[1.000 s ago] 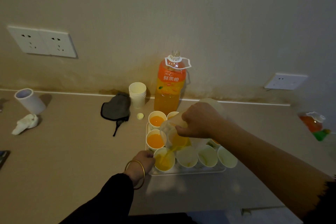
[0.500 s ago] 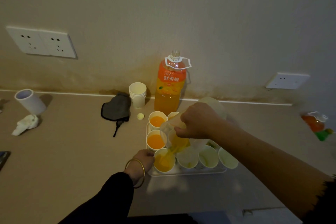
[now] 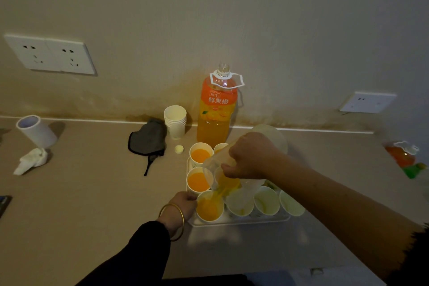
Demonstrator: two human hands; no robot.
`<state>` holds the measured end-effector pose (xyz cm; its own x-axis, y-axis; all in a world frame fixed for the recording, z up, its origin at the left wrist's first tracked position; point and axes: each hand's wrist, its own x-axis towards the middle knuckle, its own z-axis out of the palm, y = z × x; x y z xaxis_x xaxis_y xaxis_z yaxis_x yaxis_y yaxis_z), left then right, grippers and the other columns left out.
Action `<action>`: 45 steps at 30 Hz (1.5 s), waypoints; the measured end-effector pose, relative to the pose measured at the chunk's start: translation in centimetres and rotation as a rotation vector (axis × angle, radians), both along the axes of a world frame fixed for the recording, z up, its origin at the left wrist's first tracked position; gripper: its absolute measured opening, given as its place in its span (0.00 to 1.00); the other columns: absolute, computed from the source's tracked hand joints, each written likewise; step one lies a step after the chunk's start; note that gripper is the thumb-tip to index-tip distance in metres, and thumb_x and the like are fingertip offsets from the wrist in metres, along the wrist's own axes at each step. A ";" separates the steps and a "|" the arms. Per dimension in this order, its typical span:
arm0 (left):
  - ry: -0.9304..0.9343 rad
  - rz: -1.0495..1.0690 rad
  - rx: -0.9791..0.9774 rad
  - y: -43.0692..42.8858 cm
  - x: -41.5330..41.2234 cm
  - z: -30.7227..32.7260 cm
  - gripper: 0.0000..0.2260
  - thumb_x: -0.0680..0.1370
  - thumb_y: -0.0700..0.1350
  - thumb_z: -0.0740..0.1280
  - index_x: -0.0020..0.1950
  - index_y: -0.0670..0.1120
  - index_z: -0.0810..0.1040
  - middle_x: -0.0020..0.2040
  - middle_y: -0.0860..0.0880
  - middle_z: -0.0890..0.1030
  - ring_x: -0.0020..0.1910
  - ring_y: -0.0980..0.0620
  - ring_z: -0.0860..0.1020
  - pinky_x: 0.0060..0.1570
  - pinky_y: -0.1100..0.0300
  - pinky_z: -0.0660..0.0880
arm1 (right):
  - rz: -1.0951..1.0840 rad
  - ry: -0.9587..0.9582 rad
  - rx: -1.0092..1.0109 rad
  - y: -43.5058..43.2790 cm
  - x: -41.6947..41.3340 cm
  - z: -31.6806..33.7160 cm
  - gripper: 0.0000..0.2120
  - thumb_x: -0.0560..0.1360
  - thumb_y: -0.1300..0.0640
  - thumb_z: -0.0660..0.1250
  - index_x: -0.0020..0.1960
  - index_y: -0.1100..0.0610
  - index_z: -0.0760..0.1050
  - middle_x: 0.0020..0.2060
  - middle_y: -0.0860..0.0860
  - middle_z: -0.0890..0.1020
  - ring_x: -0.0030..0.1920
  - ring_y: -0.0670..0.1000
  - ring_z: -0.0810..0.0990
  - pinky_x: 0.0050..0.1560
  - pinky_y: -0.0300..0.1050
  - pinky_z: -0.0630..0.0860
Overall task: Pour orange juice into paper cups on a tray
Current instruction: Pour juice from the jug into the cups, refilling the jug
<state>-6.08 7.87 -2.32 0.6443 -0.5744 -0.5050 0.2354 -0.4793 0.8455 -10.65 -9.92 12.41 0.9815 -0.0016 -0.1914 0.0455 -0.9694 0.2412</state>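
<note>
Pour in progress. Clear plastic jug [image 3: 222, 183] gripped by right hand [image 3: 251, 158], tipped toward 7 o'clock. Juice stream directed into white paper cup [image 3: 210, 208] at 7 o'clock corner of white plastic tray [image 3: 241, 222]. Cup wall held by curled fingers of left hand [image 3: 183, 202]. Three juice-filled cups [image 3: 198, 181] seen at 9–11 o'clock. Three empty cups [image 3: 265, 201] lined along 5–6 o'clock edge. Rest hidden by jug. Judged roughly half done. Orange juice bottle [image 3: 217, 111] stood uncapped at 12 o'clock.
</note>
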 end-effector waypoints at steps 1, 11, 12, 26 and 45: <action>0.002 -0.004 -0.007 -0.1 0.0 0.1 0.06 0.63 0.48 0.69 0.35 0.47 0.80 0.23 0.59 0.77 0.30 0.61 0.72 0.32 0.66 0.70 | 0.001 -0.002 0.001 0.0 0.0 0.0 0.26 0.75 0.34 0.54 0.35 0.55 0.73 0.27 0.48 0.69 0.31 0.48 0.70 0.30 0.39 0.61; -0.010 0.014 0.052 -0.1 0.3 -0.6 0.08 0.70 0.40 0.70 0.31 0.46 0.80 0.23 0.57 0.77 0.30 0.58 0.73 0.35 0.63 0.70 | 0.000 -0.013 0.023 0.0 0.3 -0.3 0.25 0.75 0.34 0.54 0.35 0.54 0.71 0.27 0.48 0.69 0.33 0.49 0.72 0.37 0.42 0.69; -0.001 0.019 0.047 -0.2 0.3 -0.5 0.06 0.70 0.41 0.70 0.32 0.45 0.80 0.23 0.56 0.77 0.30 0.58 0.73 0.34 0.63 0.70 | -0.001 -0.011 0.024 -0.1 0.2 -0.3 0.26 0.75 0.34 0.54 0.34 0.54 0.71 0.27 0.48 0.69 0.33 0.48 0.72 0.36 0.42 0.68; 0.047 0.036 0.007 -0.4 0.3 -0.1 0.11 0.60 0.49 0.67 0.35 0.44 0.82 0.26 0.55 0.79 0.32 0.56 0.76 0.39 0.61 0.72 | 0.025 -0.017 0.026 0.1 0.3 -0.4 0.26 0.75 0.34 0.54 0.33 0.54 0.69 0.27 0.49 0.69 0.33 0.49 0.73 0.38 0.43 0.70; -0.009 0.001 0.014 -0.3 0.2 0.0 0.04 0.67 0.43 0.71 0.32 0.46 0.79 0.21 0.57 0.76 0.28 0.60 0.72 0.33 0.64 0.69 | 0.096 -0.022 0.012 1.3 -0.2 0.3 0.24 0.76 0.37 0.55 0.36 0.55 0.73 0.26 0.49 0.67 0.34 0.50 0.73 0.40 0.44 0.70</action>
<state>-5.84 7.60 -2.33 0.6495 -0.5666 -0.5071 0.2285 -0.4906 0.8409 -10.82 -8.64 12.66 0.9811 0.0945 -0.1690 0.1327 -0.9637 0.2317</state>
